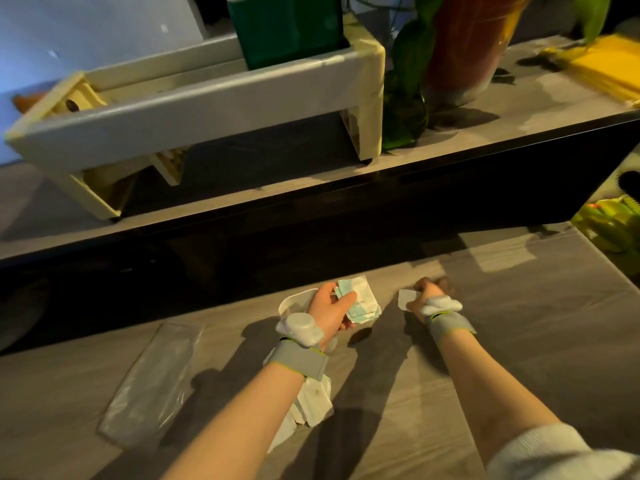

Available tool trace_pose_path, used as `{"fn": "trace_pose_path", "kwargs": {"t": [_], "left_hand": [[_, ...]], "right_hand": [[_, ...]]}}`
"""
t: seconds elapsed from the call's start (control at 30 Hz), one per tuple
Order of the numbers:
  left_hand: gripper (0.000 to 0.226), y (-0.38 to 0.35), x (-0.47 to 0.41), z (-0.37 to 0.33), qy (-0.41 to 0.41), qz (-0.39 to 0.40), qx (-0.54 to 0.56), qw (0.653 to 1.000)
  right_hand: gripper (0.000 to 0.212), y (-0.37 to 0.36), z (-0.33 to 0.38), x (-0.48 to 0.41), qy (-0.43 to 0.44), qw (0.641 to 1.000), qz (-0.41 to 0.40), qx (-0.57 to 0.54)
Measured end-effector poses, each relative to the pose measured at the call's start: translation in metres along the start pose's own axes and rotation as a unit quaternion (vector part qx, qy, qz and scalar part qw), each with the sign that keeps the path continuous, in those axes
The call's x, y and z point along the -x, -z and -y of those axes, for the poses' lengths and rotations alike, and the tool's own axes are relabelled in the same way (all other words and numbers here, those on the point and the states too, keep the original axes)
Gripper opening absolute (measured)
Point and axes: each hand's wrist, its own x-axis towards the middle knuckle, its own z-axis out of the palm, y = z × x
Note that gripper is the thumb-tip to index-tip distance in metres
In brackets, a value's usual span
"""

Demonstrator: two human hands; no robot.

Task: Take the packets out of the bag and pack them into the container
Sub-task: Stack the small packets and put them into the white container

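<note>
My left hand [330, 308] is shut on a small stack of white and pale green packets [360, 303], held over a white container [289, 303] whose rim shows behind the wrist. My right hand [427, 294] pinches a single white packet [406, 299] low over the grey table. A clear plastic bag [156, 382] lies flat on the table to the left. More white packets [310, 407] lie in a loose pile under my left forearm, partly hidden by it.
A raised grey shelf [485, 133] runs behind the table and carries a cream stand [207, 105], a green box [287, 29] and a potted plant [464, 46]. Yellow sheets [609, 71] lie at its far right. Green and yellow items [613, 226] sit at the right edge.
</note>
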Motion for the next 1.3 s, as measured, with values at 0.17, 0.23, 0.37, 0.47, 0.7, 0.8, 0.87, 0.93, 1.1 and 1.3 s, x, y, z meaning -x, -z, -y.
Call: {"fn": "trace_pose_path", "kwargs": {"t": [0.17,0.23,0.37,0.47,0.7,0.8,0.87,0.93,1.1,1.3], "left_hand": [[0.020,0.004,-0.002,-0.001,-0.005,-0.003,0.011,1.000],[0.013,0.007,-0.002,-0.002,-0.006,-0.001,0.012,1.000],[0.011,0.015,0.002,-0.001,-0.015,-0.005,0.006,1.000],[0.011,0.022,0.007,-0.002,-0.019,-0.018,0.006,1.000],[0.013,0.047,0.025,0.007,-0.009,-0.028,0.055,0.998],[0.014,0.067,0.041,0.013,-0.004,-0.019,0.096,0.995],[0.014,0.072,0.047,0.015,0.006,-0.004,0.116,0.993],[0.015,0.080,0.054,0.017,0.010,0.002,0.125,0.992],[0.018,0.094,0.058,0.026,0.015,0.008,0.138,0.990],[0.005,0.101,0.058,0.024,-0.005,-0.006,0.125,0.992]], "right_hand": [[0.054,0.004,0.007,0.000,-0.016,1.000,0.000,-0.011],[0.046,0.006,0.006,0.004,-0.019,0.999,0.000,-0.034],[0.030,0.016,0.012,0.021,-0.011,0.993,-0.028,-0.113],[0.033,0.014,0.037,0.035,0.095,0.945,-0.045,-0.311],[0.043,0.003,0.083,0.092,0.275,0.897,0.078,-0.338],[0.044,-0.016,0.094,0.111,0.311,0.900,0.103,-0.289],[0.046,-0.022,0.099,0.115,0.311,0.902,0.116,-0.277],[0.044,-0.028,0.106,0.124,0.315,0.902,0.133,-0.263],[0.041,-0.034,0.118,0.145,0.331,0.904,0.168,-0.213],[0.029,-0.041,0.125,0.152,0.247,0.905,0.130,-0.320]]}}
